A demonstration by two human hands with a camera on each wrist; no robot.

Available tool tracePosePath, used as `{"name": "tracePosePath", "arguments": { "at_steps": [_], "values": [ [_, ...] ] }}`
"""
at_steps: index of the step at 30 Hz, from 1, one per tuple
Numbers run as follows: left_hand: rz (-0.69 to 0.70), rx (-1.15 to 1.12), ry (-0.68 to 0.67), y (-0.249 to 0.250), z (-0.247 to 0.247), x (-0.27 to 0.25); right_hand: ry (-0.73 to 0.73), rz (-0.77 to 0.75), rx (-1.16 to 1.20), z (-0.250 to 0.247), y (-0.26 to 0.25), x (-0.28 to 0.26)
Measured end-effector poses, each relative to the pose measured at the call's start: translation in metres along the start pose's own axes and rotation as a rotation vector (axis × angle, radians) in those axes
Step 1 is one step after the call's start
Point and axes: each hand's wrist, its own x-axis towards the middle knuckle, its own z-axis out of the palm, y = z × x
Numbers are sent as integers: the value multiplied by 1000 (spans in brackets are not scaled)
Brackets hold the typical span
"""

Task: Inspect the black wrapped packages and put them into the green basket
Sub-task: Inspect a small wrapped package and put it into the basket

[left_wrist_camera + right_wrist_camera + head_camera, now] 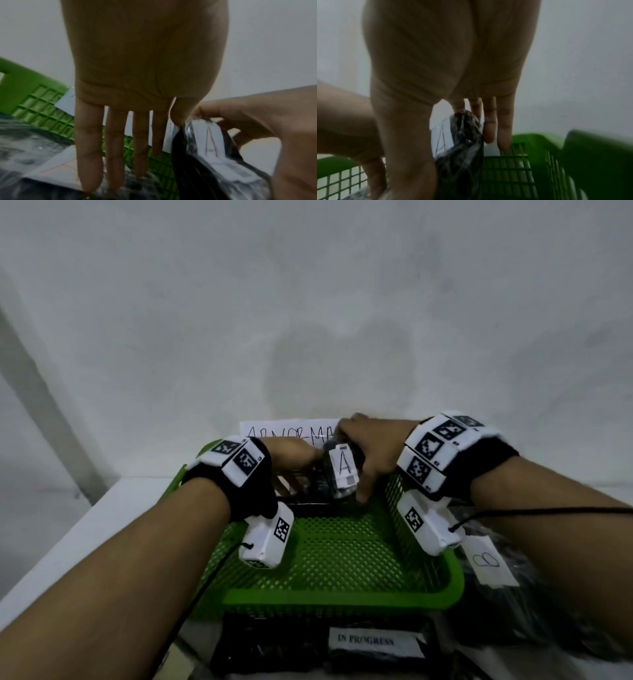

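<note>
The green basket (342, 599) sits in front of me. Over its far end my right hand (371, 455) grips a black wrapped package (342, 470) with a white label marked "A", held tilted above the basket floor. In the right wrist view the thumb and fingers (489, 128) pinch that package (464, 148) from both sides. My left hand (293, 457) is just left of it with its fingers (89, 148) straight, tips touching another black wrapped package (25, 155) lying inside the basket (42, 105). The left thumb is close to package "A" (212, 142).
A paper sign reading "ABNORMA…" (291, 433) stands behind the basket against the white wall. Black packages lie right of the basket, one with a label "B" (493, 563). More black packages with an "IN PROGRESS" label (370, 642) lie in front. The white table (68, 542) extends left.
</note>
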Motion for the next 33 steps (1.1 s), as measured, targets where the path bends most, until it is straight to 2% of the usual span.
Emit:
{"name": "tracePosePath", "arguments": {
  "at_steps": [3,5,7,10,13,16,18,22,25,27,30,32,33],
  "values": [
    [156,-380,-6,-2,-6,-11,258,-110,12,-5,4,-7],
    [274,-511,28,0,-11,-18,371,-164,41,-11,5,-15],
    [385,-428,146,3,-15,-21,356,-190,159,-18,5,-23],
    [492,-273,286,3,-14,-22,311,-206,497,-32,0,-42],
    [625,-215,389,1,-12,-24,311,-116,748,-42,-7,-56],
    [765,-163,423,3,-12,-28,276,31,886,-42,-7,-54],
    [811,-194,411,3,-13,-33,287,14,911,-40,-3,-52],
    [821,-204,386,-3,-12,-38,421,-58,1044,-32,5,-50],
    [822,-217,397,-5,-12,-39,522,-86,997,-24,4,-48],
    [795,-248,399,-4,-14,-38,577,-51,956,-22,0,-46],
    [675,-308,380,1,-17,-35,677,40,783,-24,-5,-48],
    [545,-340,350,4,-15,-29,701,2,621,-23,-8,-51],
    [469,-345,326,4,-13,-24,664,-26,518,-22,-8,-53]
  ]
}}
